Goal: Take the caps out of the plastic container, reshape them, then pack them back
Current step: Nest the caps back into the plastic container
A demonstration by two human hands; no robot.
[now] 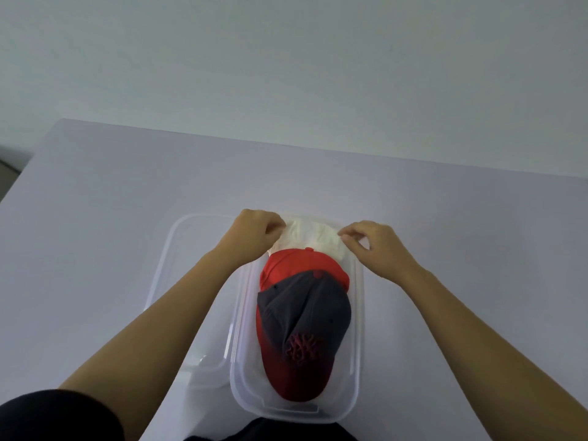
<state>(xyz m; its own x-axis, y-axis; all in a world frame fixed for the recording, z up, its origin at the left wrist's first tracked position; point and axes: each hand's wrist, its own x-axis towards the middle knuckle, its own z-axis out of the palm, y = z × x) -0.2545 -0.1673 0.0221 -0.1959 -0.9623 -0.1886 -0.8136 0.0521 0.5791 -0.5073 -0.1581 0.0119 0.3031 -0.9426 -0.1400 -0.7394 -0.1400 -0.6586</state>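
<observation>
Here, white cap (310, 235) (pinched) between hands

A pale table (95, 218) carries a clear plastic container (356, 345) beside its lid (165, 281).

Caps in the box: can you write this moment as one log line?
hands: left and right pinch white cap | box: white, red, grey cap stacked | lid: beside box
</observation>
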